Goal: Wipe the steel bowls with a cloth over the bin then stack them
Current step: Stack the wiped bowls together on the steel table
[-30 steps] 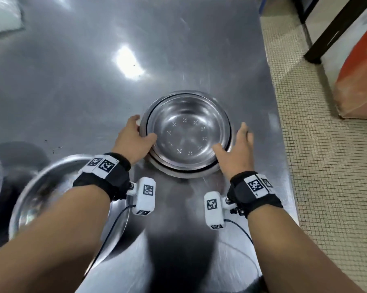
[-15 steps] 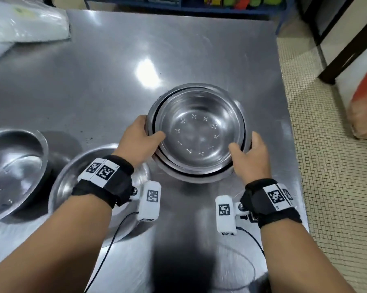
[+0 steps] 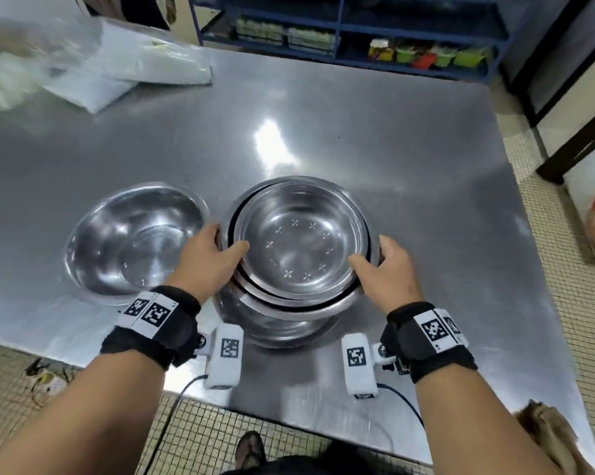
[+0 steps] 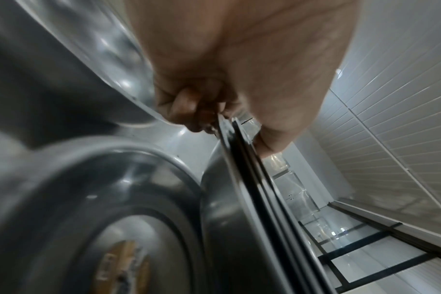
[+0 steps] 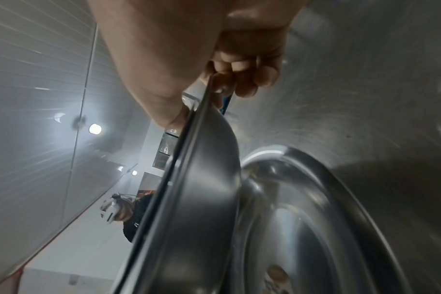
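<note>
- Left hand [image 3: 207, 262] gripped the left rim of the stack of nested steel bowls [image 3: 301, 248]: thumb over the rim inside the top bowl, fingers curled under the rim.
- Left wrist view confirmed it: fingers [image 4: 186, 103] curled beneath the layered rims, thumb on top.
- Right hand [image 3: 388, 272] gripped the right rim the same way, thumb on the inside edge, fingers wrapped outside.
- Right wrist view showed the fingertips [image 5: 242, 65] tucked under the rim edge.
- At least two rims were visible in the stack, a smaller bowl sitting in a larger one, slightly off-centre toward the right.
- Stack was held upright, opening up, above the near-centre of the steel table [image 3: 392, 138]; the wrist views showed a gap between its base and its reflection in the tabletop, so it looked lifted clear.
- Top bowl's inside bottom showed a ring of small star-shaped glints.
- A single steel bowl [image 3: 135, 241] stood on the table just left of the stack, upright, near the left hand; contact with the hand couldn't be resolved.
- Clear plastic bags [image 3: 118, 63] lay at the far-left corner of the table, blurred.
- Blue shelving [image 3: 357, 29] with coloured containers stood beyond the far edge of the table.
- Tiled floor [image 3: 563, 320] ran along the right of the table.
- No cloth or bin could be made out in any view.
</note>
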`<state>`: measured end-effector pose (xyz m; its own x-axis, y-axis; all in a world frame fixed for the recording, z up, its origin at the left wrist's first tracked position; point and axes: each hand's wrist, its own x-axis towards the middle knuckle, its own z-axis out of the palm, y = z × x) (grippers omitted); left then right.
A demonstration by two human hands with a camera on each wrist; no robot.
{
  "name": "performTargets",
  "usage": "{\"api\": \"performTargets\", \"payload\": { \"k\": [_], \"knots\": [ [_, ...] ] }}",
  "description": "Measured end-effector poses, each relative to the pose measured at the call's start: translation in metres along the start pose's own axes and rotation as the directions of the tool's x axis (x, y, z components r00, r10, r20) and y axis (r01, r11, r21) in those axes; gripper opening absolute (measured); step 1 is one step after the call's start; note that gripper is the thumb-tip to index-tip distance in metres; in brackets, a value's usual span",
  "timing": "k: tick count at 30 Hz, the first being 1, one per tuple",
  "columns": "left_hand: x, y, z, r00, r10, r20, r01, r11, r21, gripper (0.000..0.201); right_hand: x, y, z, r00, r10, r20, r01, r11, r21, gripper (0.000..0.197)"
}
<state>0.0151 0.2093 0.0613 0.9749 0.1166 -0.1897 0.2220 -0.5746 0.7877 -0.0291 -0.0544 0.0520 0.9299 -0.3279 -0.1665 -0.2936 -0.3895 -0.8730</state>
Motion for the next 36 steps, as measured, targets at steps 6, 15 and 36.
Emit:
{"api": "performTargets", "payload": {
  "k": [6, 15, 36],
  "knots": [
    [-0.015, -0.057, -0.01, 0.993, -0.043, 0.11, 0.027, 0.989, 0.147, 0.024, -0.028, 0.032, 0.044, 0.998, 0.056, 0.009, -0.051, 0.953, -0.298, 0.016],
    [-0.032, -0.082, 0.006, 0.976, -0.032, 0.215, -0.007, 0.984, 0.18, 0.047, -0.051, 0.061, 0.063, 0.986, 0.165, -0.034, -0.168, 0.941, -0.292, 0.051],
    [0.013, -0.032, -0.093, 0.968, 0.152, -0.197, -0.158, 0.987, -0.013, 0.034, -0.001, -0.06, 0.083, 0.977, -0.203, -0.067, 0.205, 0.979, 0.016, 0.007]
  ]
}}
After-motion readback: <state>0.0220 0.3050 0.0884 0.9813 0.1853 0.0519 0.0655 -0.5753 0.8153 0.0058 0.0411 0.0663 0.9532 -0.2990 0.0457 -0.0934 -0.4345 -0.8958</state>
